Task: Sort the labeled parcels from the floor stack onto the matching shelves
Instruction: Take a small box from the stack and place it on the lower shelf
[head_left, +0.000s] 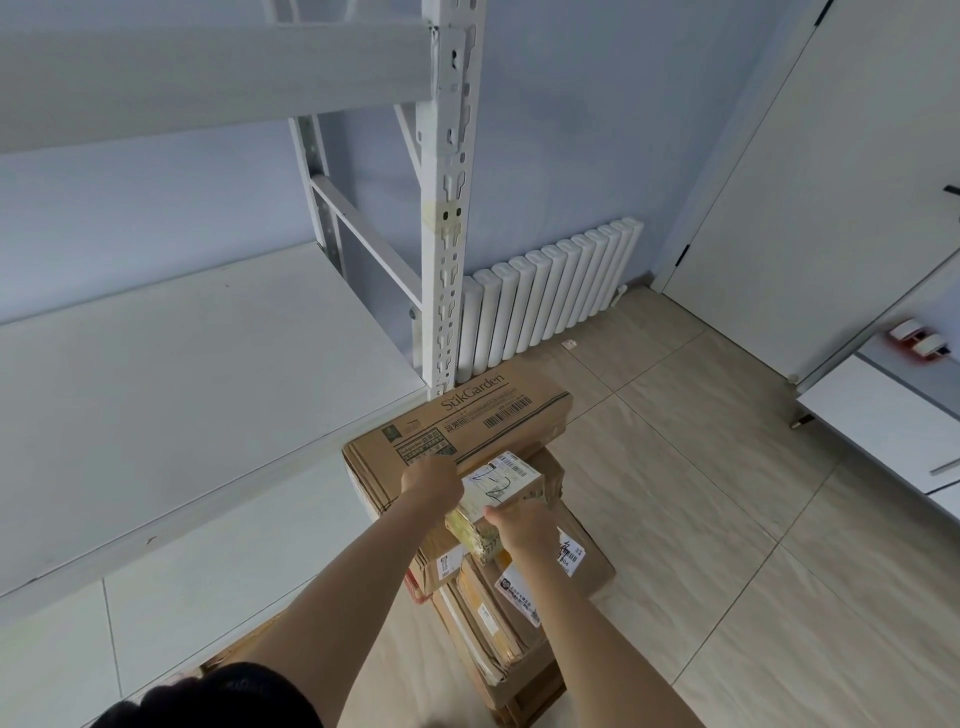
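Left hand (432, 480) and right hand (524, 527) gripping small taped parcel (501, 493) atop floor stack (498, 613) — fingers hidden beneath, label scrawl unreadable, lower boxes partly covered.

The floor (727, 519) is beige tile with thin grout lines. A stack of cardboard boxes (498, 613) sits right on it, tight against the front of the rack (444, 208). The long SukGarden box (467, 421) lies near the top of the pile, at the foot of the rack's upright. The rack's a white metal one; its wide shelf (182, 389) runs off to the left, with another shelf (208, 78) higher up. A small scrap (570, 343) lies on the tile near the radiator (545, 296).
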